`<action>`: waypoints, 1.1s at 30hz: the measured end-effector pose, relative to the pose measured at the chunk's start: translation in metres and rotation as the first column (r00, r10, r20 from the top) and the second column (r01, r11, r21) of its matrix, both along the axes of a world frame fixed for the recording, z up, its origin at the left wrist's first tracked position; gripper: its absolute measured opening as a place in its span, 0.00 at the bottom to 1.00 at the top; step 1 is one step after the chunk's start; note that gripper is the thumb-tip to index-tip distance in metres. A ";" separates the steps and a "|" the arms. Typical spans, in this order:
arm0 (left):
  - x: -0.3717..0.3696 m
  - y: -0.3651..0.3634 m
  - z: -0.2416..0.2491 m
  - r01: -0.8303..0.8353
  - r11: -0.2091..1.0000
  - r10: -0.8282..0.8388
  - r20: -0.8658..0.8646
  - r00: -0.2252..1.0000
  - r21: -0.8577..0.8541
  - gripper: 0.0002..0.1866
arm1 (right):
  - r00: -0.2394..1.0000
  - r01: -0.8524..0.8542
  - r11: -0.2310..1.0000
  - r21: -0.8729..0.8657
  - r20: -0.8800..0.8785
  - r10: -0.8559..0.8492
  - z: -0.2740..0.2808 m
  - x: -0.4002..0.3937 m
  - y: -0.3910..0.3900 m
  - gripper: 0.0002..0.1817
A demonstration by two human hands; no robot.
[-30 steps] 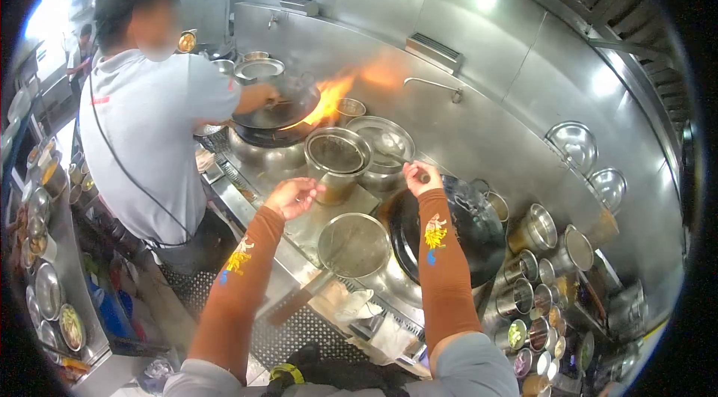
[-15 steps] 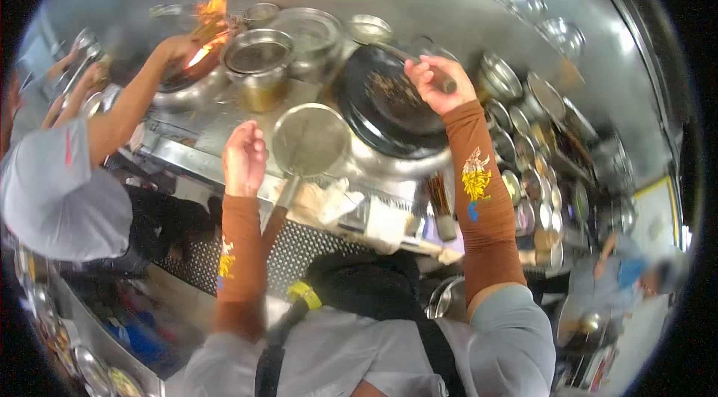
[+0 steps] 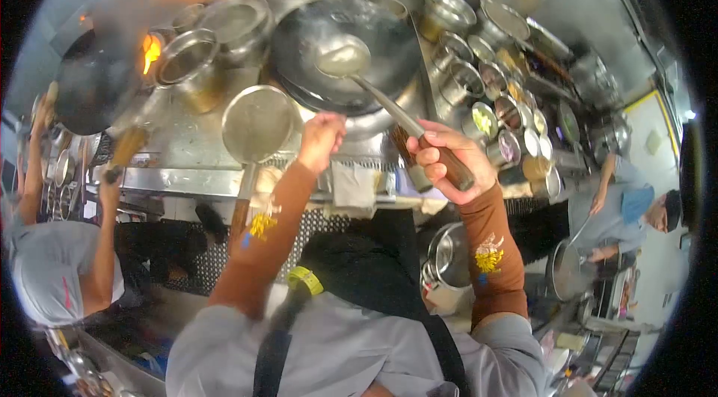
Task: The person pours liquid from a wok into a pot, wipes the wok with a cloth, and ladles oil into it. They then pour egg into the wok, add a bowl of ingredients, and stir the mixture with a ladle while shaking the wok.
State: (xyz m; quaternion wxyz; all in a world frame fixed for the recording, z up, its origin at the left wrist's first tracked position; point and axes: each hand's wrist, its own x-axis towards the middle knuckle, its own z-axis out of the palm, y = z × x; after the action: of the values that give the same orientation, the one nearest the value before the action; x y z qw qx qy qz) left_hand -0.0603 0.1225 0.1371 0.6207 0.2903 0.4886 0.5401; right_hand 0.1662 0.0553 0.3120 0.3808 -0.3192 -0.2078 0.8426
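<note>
My right hand (image 3: 452, 161) is closed around the wooden grip of a long-handled ladle (image 3: 385, 102). The ladle's round bowl hangs over a black wok (image 3: 295, 49) on the range, hiding part of its inside. At the wok's near edge, slightly to the left, my left hand (image 3: 323, 141) is curled closed; I cannot make out whether it grips anything. Left of that hand lies a round strainer (image 3: 258, 124), its handle pointing toward me. Light steam or haze hangs over the wok.
Metal pots (image 3: 187, 60) stand left of the wok, near a flame (image 3: 151, 51). A co-worker (image 3: 67, 262) at far left works beside a raised dark wok (image 3: 97, 83). Several ingredient containers (image 3: 486, 120) crowd the right. Another person (image 3: 613, 202) holds a pan at far right.
My left hand has moved from beside the strainer to the wok's near edge and curled closed. The ladle's bowl has come over the wok. At left, the co-worker's wok is now raised.
</note>
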 end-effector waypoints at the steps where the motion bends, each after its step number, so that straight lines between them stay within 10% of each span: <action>1: 0.010 0.013 -0.003 0.011 1.000 -0.011 -0.020 1.000 -0.010 0.11 | 0.999 -0.014 1.000 -0.007 -0.030 0.013 0.002 0.009 -0.007 0.18; 9: 0.025 0.069 -0.031 -0.321 0.936 0.341 0.151 0.928 -0.141 0.16 | 0.997 0.048 0.999 0.015 0.054 -0.049 0.012 0.065 -0.048 0.23; 12: 0.044 0.066 -0.024 -0.137 0.973 0.146 0.038 0.989 -0.185 0.16 | 1.000 0.003 1.000 0.017 -0.004 -0.003 0.011 0.085 -0.048 0.27; 17: 0.055 0.083 -0.023 -0.533 0.825 0.558 0.126 0.820 -0.188 0.12 | 0.999 -0.036 0.999 0.027 0.032 0.035 0.007 0.109 -0.044 0.30; 33: 0.068 0.086 -0.030 -0.389 0.903 0.389 -0.039 0.921 -0.183 0.14 | 0.987 -0.137 0.984 0.111 0.099 0.126 0.000 0.137 -0.031 0.27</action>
State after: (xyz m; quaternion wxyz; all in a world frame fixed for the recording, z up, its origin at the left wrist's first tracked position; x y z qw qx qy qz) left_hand 0.0073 0.2083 0.1070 0.5247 0.1278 0.5857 0.6044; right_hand 0.3034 0.0238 0.3121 0.3327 -0.3200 -0.2950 0.8366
